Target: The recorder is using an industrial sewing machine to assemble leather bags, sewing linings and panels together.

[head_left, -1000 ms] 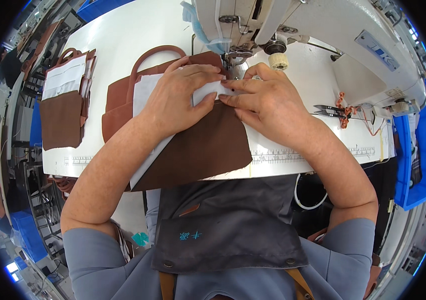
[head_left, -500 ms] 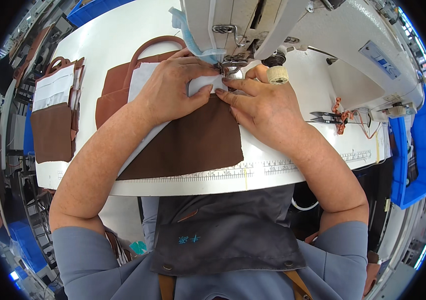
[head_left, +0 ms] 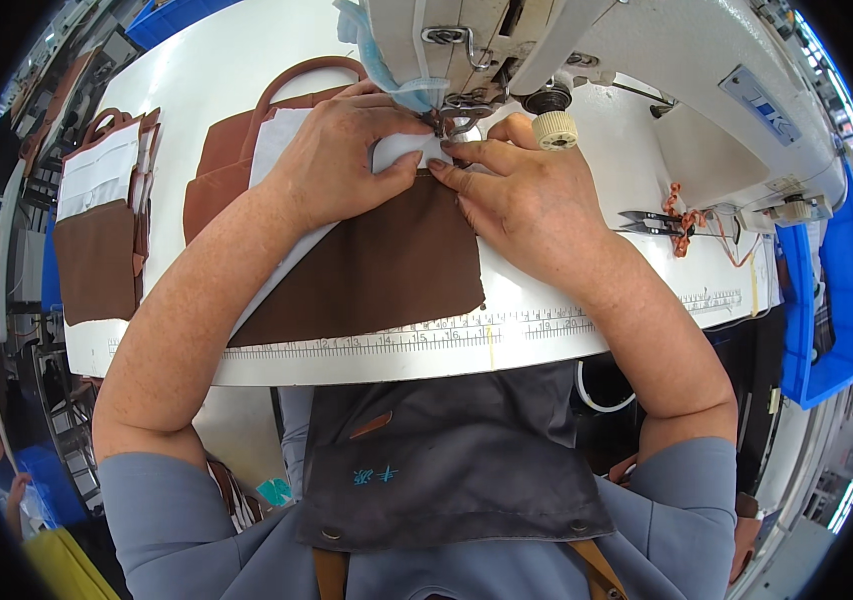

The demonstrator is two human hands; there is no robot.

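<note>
On the white bench (head_left: 197, 80), the dark brown fabric panel (head_left: 377, 265) lies together with the smooth white cloth (head_left: 275, 140), their upper part at the foot of the off-white sewing machine (head_left: 687, 110). My left hand (head_left: 347, 150) presses flat there, thumb spread from fingers. My right hand (head_left: 532, 190) has its fingers half bent at the edge; whether it pinches, I cannot tell. The curved red-brown handle (head_left: 319, 63) seems already attached; this seam I judge unfinished, though my fingers hide the stitching.

A white bench (head_left: 197, 75) is flanked at right by a blue bin (head_left: 837, 384); another blue container (head_left: 175, 22) is glimpsed beyond its far-left edge. Dark metal framing (head_left: 55, 385) is seen at left, and bright lights (head_left: 845, 508) are caught at right.
</note>
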